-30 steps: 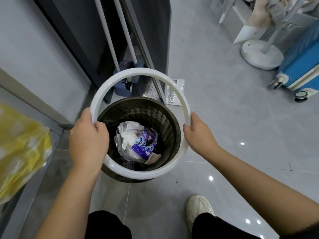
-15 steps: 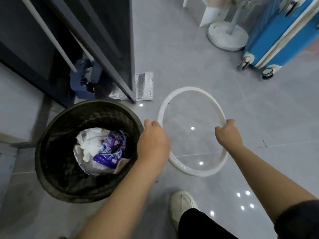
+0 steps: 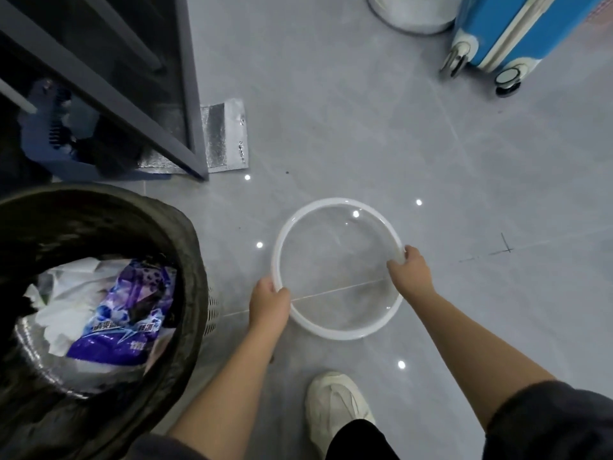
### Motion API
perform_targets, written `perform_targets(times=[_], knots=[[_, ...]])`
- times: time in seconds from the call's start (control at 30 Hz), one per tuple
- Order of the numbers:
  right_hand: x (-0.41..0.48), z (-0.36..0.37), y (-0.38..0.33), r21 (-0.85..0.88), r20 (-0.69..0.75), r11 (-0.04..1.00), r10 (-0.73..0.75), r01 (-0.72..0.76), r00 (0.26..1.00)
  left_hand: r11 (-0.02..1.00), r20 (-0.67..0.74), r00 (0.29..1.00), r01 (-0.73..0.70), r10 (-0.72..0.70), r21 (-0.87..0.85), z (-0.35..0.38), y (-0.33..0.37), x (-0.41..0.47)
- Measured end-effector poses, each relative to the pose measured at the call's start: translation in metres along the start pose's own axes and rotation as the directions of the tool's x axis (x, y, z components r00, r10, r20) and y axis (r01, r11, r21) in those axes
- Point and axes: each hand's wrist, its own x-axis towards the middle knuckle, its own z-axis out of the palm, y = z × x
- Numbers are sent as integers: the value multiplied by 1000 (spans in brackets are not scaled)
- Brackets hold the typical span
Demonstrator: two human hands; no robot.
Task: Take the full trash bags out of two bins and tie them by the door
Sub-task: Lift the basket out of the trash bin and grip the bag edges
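The floor [image 3: 331, 111] is gray, shiny tile, with a blue suitcase [image 3: 530, 28] far off. Both arms reach down. The left hand [image 3: 268, 302] and right hand [image 3: 411, 272] each grip the white ring [image 3: 338, 333], maybe touching the floor. The dark bin [image 3: 185, 260], with its full trash bag [image 3: 109, 313], sits just left of them.

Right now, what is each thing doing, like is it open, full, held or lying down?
white ring: off the bin, low over the floor, held at both sides
left hand: closed on the ring
right hand: closed on the ring
bin: upright, open at the top
trash bag: still in the bin, holding rubbish
blue suitcase: closed
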Motion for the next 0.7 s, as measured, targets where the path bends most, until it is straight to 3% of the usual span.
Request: perform_targets(times=[0.1, 0.23, 0.4, 0.53, 0.7], knots=[[9, 3, 9, -13, 10, 999, -31, 31, 999, 993, 3, 1000, -13, 14, -121, 7, -15, 11], [8, 0, 14, -40, 72, 999, -21, 24, 997, 947, 107, 993, -9, 46, -321, 10, -21, 10], [-29, -1, -17, 70, 94, 990, -126, 120, 988, 793, 102, 995, 76, -18, -604, -5, -21, -31], [-83, 11, -64, 325, 310, 939, -217, 111, 925, 494, 193, 980, 191, -48, -848, -27, -26, -67], [-143, 34, -112, 514, 607, 851, -270, -109, 747, 94, 177, 984, 177, -9, -980, -54, -28, -104]])
